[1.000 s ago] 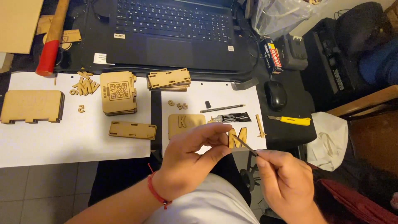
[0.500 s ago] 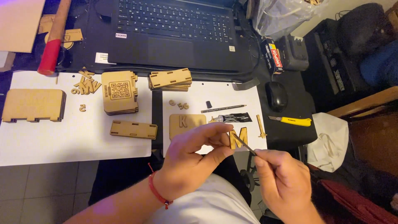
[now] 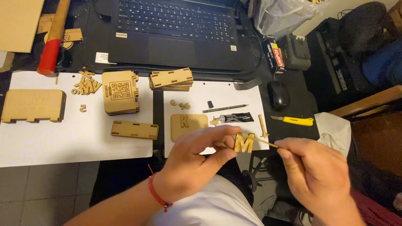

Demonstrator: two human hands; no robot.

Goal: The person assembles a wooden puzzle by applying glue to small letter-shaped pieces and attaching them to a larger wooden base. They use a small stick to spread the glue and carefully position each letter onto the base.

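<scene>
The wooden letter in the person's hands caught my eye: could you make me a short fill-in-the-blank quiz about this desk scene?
1. The left hand pinches a wooden letter shaped like an ___.
2. The right hand holds a thin ___ against that letter.
3. The bracelet on the left wrist is ___.
4. The knife beside the mouse has a ___ handle.

Missing words: M; stick; red; yellow
</scene>
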